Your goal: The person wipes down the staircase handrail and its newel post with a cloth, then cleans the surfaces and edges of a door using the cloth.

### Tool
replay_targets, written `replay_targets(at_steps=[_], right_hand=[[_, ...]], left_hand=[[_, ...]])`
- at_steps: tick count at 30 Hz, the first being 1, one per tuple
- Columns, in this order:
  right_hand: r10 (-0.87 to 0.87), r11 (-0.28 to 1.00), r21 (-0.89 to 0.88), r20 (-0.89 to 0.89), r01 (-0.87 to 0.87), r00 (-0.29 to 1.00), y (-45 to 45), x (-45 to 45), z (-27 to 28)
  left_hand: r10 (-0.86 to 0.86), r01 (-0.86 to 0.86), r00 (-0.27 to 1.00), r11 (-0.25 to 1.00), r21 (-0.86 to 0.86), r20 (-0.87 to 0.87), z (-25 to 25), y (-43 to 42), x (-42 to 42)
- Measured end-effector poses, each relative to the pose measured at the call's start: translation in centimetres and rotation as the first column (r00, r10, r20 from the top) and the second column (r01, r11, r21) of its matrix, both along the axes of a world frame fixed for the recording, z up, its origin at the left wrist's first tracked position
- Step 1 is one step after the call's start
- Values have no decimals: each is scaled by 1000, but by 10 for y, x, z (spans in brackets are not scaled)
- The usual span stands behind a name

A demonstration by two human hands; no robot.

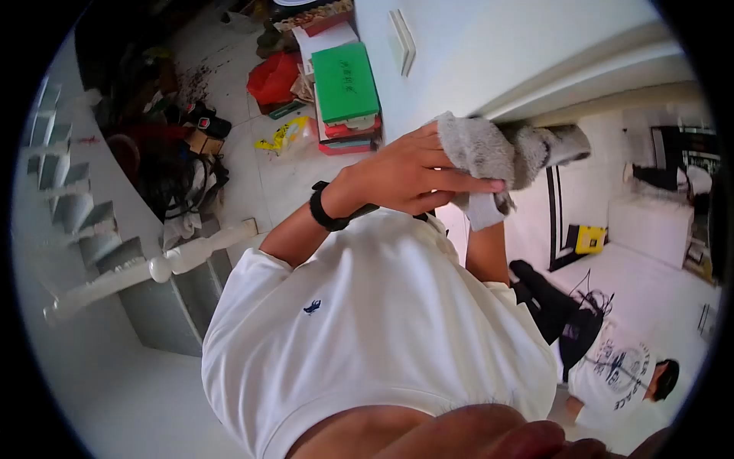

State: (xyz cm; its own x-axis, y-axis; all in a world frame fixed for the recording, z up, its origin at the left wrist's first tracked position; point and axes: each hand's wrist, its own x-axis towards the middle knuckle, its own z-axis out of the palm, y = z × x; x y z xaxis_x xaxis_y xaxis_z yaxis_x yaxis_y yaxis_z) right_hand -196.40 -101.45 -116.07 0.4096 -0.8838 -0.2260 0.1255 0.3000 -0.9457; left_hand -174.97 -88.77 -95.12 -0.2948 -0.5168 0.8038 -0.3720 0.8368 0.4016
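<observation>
My left hand (417, 172), with a black band on its wrist, is closed on a fluffy grey cloth (478, 145). The cloth is bunched and stretches right along the edge of a white panel (489, 46); I cannot tell whether they touch. A smooth white flap (485, 210) hangs below the fingers, its kind unclear. My right forearm (488, 256) rises towards the cloth from below. My right hand is hidden behind the cloth and the left hand, so its fingers do not show.
A green box (345, 83) tops a stack beside the panel, near a red bag (273, 79). A white railing (160, 268) and stairs (73, 191) are on the left. At lower right is another person (612, 371) in a white shirt. A yellow case (590, 239) stands beyond.
</observation>
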Motion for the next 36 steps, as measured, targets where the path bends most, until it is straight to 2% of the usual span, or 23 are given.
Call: replay_targets(at_steps=[2,3,4,7,9,11,14,15,16,18,19,21,23,25,28,29,30,31,32,33,34,35,36], right_hand=[[-1,1000,23,-48,2,999,15,6,-12],[-7,999,31,-68,9,998,22,10,-17],[-14,999,34,-80,17,997,30,15,-20],[-59,998,32,-93,62,994,61,34,-22],[-114,993,4,-94,115,989,75,49,-18],[-212,977,-54,-96,208,972,93,67,-11],[-465,866,-264,-109,425,879,118,99,4],[-552,797,-364,-115,482,826,128,109,10],[-616,726,-470,-118,503,779,137,116,18],[-677,608,-671,-159,425,718,153,123,31],[-676,565,-756,-194,330,711,160,124,36],[-613,527,-847,-328,63,719,169,120,45],[-527,528,-833,-473,-165,706,178,117,49],[-472,537,-798,-554,-275,686,182,116,48],[-478,621,-761,-555,-185,680,193,110,36],[-516,662,-746,-523,-71,678,193,104,21],[-539,684,-730,-504,1,675,189,95,1],[-563,700,-710,-482,76,671,186,87,-19],[-640,624,-781,-529,-25,557,173,70,-51],[-719,544,-827,-547,-141,429,163,62,-68],[-650,680,-732,-629,-43,426,156,61,-50],[-576,788,-613,-702,57,420,150,61,-29],[-418,885,-464,-823,-30,385,139,62,-10]], left_hand=[[-145,148,989,962,228,-30,-10,10,10],[-172,175,985,956,233,-33,-15,15,16],[-208,202,978,901,384,-27,-19,20,26],[-291,288,954,836,467,-69,-37,26,46],[-370,252,929,643,723,5,-35,28,65],[-416,265,909,601,754,11,-57,28,77],[-488,169,861,545,821,146,-95,24,92],[-519,184,842,532,827,147,-109,22,96],[-545,182,831,459,870,114,-116,20,99],[-602,121,793,310,943,96,-128,18,104],[-632,125,769,294,948,95,-140,21,107],[-574,176,812,414,893,106,-166,30,108],[-554,185,827,426,886,93,-173,41,103],[-532,190,842,442,877,86,-177,40,95],[-555,226,830,433,873,60,-171,37,85],[-649,69,712,444,893,268,-155,29,81],[-719,-85,535,476,875,443,-138,22,76],[-735,-95,510,468,879,447,-114,19,73],[-568,17,707,610,793,422,-86,17,68],[-387,88,863,749,657,325,-64,12,65],[-345,172,906,829,532,244,-51,5,71],[-217,186,960,966,177,179,-39,-1,71],[-170,175,980,983,-52,101,-27,-14,73]])
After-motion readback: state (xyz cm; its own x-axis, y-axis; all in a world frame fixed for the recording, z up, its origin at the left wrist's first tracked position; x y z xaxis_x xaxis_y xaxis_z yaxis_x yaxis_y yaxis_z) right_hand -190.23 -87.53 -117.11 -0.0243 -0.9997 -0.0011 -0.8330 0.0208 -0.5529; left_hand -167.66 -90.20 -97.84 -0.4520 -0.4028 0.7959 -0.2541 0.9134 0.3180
